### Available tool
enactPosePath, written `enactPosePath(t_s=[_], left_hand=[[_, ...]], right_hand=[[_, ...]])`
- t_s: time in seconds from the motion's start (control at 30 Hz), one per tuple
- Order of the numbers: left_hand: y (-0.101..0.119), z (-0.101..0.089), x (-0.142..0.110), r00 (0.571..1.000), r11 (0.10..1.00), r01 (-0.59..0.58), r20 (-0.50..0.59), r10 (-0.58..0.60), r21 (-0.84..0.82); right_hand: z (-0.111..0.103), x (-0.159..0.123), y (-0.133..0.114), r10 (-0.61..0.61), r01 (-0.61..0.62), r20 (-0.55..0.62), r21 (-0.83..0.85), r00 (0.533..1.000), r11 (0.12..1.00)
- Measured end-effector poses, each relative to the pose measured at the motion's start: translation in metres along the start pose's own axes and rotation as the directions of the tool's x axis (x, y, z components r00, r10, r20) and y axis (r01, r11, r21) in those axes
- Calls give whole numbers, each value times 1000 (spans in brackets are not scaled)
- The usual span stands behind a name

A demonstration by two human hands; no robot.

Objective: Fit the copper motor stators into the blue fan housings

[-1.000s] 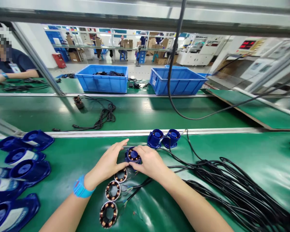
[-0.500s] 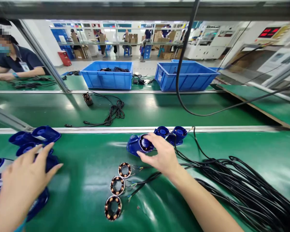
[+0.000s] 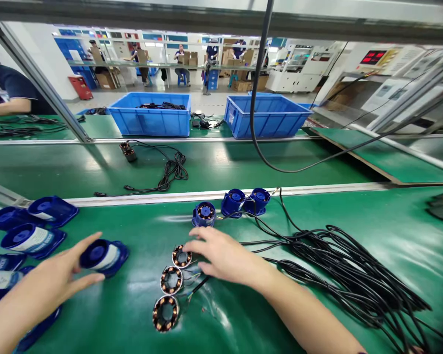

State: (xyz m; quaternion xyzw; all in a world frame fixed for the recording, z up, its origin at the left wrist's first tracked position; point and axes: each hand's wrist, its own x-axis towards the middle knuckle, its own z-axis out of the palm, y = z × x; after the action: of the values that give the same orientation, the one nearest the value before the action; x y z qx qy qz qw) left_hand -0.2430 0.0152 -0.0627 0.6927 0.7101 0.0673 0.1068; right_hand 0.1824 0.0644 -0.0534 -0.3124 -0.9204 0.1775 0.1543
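Evidently, three fitted housings (image 3: 204, 219) beyond the row of copper-wound rings (image 3: 163, 282) seem to have windings seated inside, whereas that row's three lie loose and the plain housings (image 3: 32, 241) well to its left show no copper. Also left of the row, the left hand (image 3: 55, 275) grips a blue housing (image 3: 110, 258); the right hand (image 3: 223, 253), open with bent fingers, hovers at its farthest ring (image 3: 175, 257), contact unclear.

The left edge cuts off a co-worker (image 3: 16, 88) in navy, the bare left forearm (image 3: 15, 309) partly hides a dark blue plastic housing (image 3: 42, 328), and a black display (image 3: 373, 57) is too blurred to read.
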Motion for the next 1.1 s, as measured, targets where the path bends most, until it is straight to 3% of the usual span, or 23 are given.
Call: enactPosePath(t_s=[0.07, 0.1, 0.17, 0.27, 0.33, 0.4, 0.47, 0.57, 0.67, 0.77, 0.93, 1.03, 1.1], left_hand=[[28, -2, 2, 985, 998, -29, 168, 38, -55], [41, -1, 5, 982, 997, -53, 177, 64, -63], [65, 6, 14, 988, 989, -140, 60, 144, -53], [101, 25, 29, 950, 942, -306, -111, 292, -141], [126, 38, 38, 931, 891, -365, -103, 350, -269], [149, 48, 43, 919, 843, -379, -52, 390, -383], [168, 55, 45, 906, 806, -389, -24, 424, -445], [187, 62, 44, 892, 777, -404, -20, 451, -484], [198, 68, 42, 882, 750, -402, -3, 470, -525], [202, 75, 38, 879, 746, -380, 38, 475, -547], [186, 74, 23, 890, 797, -356, 83, 448, -488], [170, 67, 9, 864, 804, -318, 195, 464, -503], [163, 65, -1, 822, 781, -322, 251, 511, -535]], right_hand=[[21, 4, -3, -3, 0, 118, 21, 993, 1000], [30, 7, -3, 12, -16, 139, 32, 990, 999], [40, 10, -1, 38, -44, 110, 49, 993, 998], [28, 5, -1, 55, -52, -108, 32, 993, 998], [11, -1, -5, 52, -41, -295, 42, 954, 998], [-3, -6, -10, 25, -8, -404, 45, 914, 999], [-9, -8, -13, 3, -3, -401, 0, 916, 1000], [-14, -8, -13, 37, -78, -279, -137, 960, 987], [-25, -12, -15, 101, -128, -140, -206, 985, 970], [-35, -17, -19, 124, -145, -102, -241, 987, 960], [-10, -21, -8, 183, -193, -62, -290, 981, 937], [9, -23, 2, 185, -214, -156, -192, 970, 958], [11, -26, 3, 106, -146, -310, -107, 945, 983]])
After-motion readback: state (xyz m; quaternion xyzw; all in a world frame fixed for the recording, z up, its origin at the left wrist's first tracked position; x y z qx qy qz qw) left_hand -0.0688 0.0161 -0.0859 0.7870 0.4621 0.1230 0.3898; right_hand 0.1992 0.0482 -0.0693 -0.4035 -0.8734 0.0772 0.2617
